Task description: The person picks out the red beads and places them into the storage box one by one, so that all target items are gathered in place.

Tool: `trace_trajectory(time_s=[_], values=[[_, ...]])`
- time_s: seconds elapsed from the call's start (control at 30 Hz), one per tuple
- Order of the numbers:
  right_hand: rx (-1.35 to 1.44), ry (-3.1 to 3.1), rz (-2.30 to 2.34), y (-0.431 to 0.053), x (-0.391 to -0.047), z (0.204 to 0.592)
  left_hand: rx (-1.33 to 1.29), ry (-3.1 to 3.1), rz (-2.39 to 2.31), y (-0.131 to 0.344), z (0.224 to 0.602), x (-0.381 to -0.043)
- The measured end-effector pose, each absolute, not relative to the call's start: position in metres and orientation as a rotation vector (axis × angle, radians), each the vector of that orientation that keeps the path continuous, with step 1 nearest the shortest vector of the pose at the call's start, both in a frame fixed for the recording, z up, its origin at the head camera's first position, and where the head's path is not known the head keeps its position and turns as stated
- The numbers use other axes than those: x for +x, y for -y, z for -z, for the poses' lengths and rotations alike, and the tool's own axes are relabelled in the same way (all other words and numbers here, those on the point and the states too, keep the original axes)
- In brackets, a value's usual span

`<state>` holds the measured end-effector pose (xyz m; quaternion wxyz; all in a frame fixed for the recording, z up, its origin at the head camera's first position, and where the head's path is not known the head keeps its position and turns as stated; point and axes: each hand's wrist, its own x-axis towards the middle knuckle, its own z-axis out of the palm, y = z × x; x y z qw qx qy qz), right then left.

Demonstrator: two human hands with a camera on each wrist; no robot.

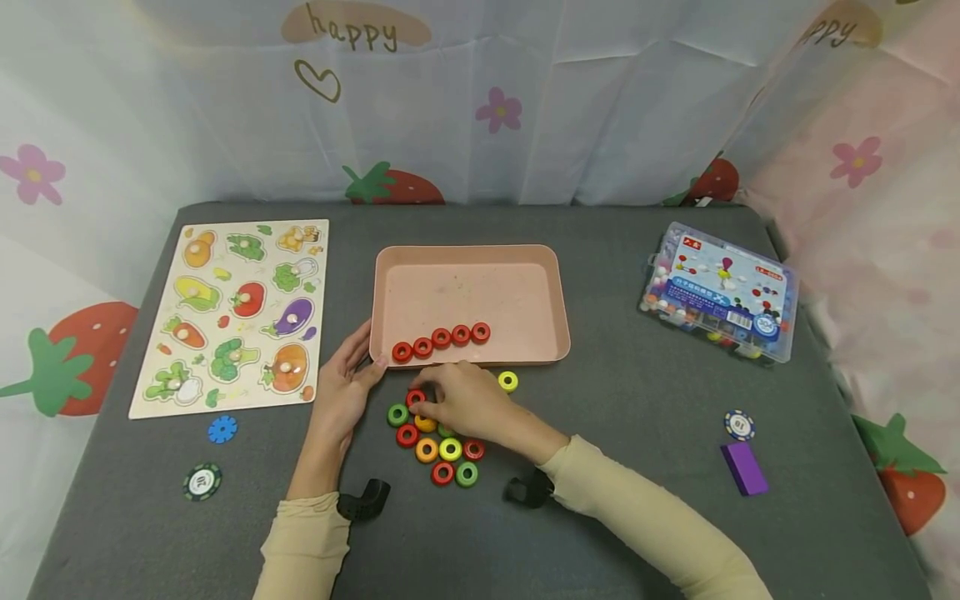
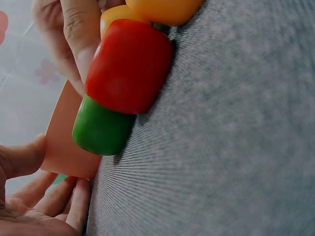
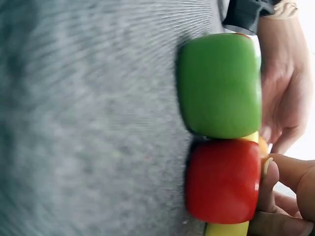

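Red along the ring row (image 1: 435, 337) in the pale pink tray (image 1: 472, 287); red, green, orange and yellow among the near loose rings (image 1: 444, 450). Plain grey over the table (image 1: 637, 400), purple on the right block (image 1: 745, 468), strawberry and flower print on the far curtain (image 1: 450, 92).

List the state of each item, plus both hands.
Pink rectangular tray: upright, five round red rings inside
Loose red, green, orange and yellow rings: outside the tray
Clear plastic box: closed
Pale rectangular vegetable puzzle board: flat, pieces in place
Purple rectangular block: flat
Blue notched disc: flat
Two round patterned chips: flat
Left hand: touching the tray
Right hand: pinching a red ring
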<state>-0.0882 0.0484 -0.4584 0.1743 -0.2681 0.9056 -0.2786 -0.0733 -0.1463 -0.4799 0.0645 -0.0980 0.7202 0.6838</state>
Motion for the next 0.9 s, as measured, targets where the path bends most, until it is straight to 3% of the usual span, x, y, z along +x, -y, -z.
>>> trace_trajectory(time_s=[0.33,0.9], values=[[-0.843,-2.640,1.104,-0.068,-0.098,0.450,-0.307,-2.181,-2.069,0.146,0.481,-0.073],[-0.328,-2.773,1.394,-0.125,-0.158,0.456,-0.333,-2.185,-2.059,0.146,0.481,-0.074]])
